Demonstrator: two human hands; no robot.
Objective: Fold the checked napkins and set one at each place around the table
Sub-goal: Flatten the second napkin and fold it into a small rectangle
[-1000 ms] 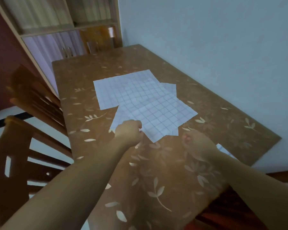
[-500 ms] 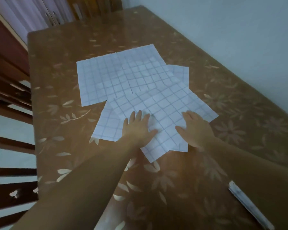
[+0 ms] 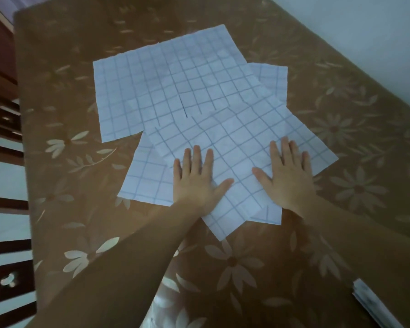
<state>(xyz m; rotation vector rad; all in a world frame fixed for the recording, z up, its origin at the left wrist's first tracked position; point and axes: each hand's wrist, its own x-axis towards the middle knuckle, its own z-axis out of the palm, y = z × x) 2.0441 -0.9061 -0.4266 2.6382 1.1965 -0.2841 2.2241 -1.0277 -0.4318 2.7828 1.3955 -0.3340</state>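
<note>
We observe both hands flat with fingers straight: the left hand (image 3: 197, 179) and right hand (image 3: 289, 177) press side by side on the top checked napkin (image 3: 242, 143). This napkin overlaps the other unfolded napkins (image 3: 161, 91) near the middle of the floral desk (image 3: 341, 129). A folded stack (image 3: 374, 306) lies at the desk's near right edge.

Both hands lie flat, palms down, side by side with a gap between them. The left hand (image 3: 195, 183) holds its fingers straight and close together, its thumb spread toward the right hand (image 3: 290, 179) (whose own thumb points back at it). The right fingers fan out slightly. The bare left forearm (image 3: 118, 268) reaches in from the lower left, the right forearm (image 3: 365, 247) from the lower right.
</note>
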